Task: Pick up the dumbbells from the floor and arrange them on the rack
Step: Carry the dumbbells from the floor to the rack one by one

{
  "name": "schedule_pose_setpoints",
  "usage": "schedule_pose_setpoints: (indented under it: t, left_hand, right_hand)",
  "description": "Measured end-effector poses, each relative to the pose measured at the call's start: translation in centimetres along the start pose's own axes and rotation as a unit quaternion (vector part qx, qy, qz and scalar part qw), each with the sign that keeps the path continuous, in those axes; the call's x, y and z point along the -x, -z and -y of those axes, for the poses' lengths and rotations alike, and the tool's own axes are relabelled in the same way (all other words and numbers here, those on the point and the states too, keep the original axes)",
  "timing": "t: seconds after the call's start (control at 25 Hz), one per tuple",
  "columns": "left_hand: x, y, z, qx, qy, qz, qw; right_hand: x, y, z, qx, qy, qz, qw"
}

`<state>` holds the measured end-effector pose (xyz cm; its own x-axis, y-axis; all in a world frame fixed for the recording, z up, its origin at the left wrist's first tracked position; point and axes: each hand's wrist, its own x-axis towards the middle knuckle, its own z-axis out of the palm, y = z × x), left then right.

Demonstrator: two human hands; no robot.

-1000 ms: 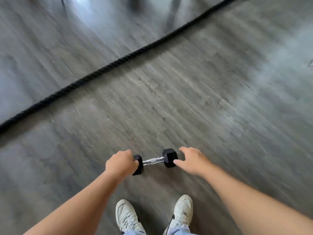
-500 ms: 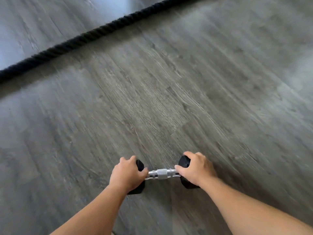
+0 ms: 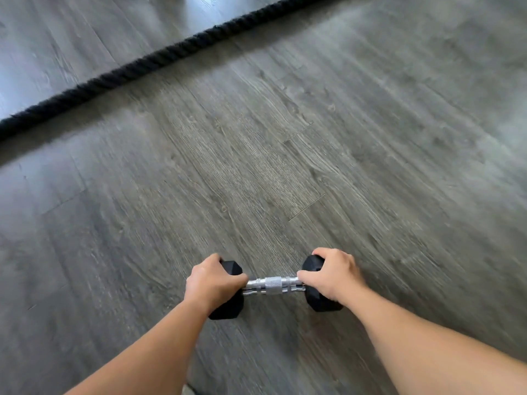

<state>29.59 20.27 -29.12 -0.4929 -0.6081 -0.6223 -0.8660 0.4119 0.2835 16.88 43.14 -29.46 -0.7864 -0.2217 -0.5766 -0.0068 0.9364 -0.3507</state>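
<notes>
A small dumbbell (image 3: 273,285) with black hexagonal heads and a knurled chrome handle lies crosswise low in the head view. A second chrome bar seems to show just below the handle, so there may be two dumbbells side by side; I cannot tell for sure. My left hand (image 3: 212,282) is wrapped over the left head. My right hand (image 3: 332,276) is wrapped over the right head, thumb on the handle's end. No rack is in view.
Grey wood-look plank floor (image 3: 285,166) fills the view. A thick black rope (image 3: 148,62) runs diagonally across the floor from the left edge to the top, well beyond the dumbbell.
My right hand went from hovering open beside the right head to closing on it. The view has dropped closer to the floor, and my shoes are out of sight.
</notes>
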Motion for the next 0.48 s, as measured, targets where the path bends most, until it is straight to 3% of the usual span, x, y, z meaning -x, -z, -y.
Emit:
schedule_pose_setpoints:
  t: [0.24, 0.48]
  left_hand:
    - [1.3, 2.8, -2.9, -0.023, -0.032, 0.023, 0.999]
    - [12.4, 13.7, -11.9, -0.063, -0.117, 0.005, 0.991]
  right_hand:
    - [2.7, 2.0, -0.4, -0.055, -0.033, -0.035, 0.997]
    - [13.8, 16.0, 1.8, -0.117, -0.057, -0.09, 0.987]
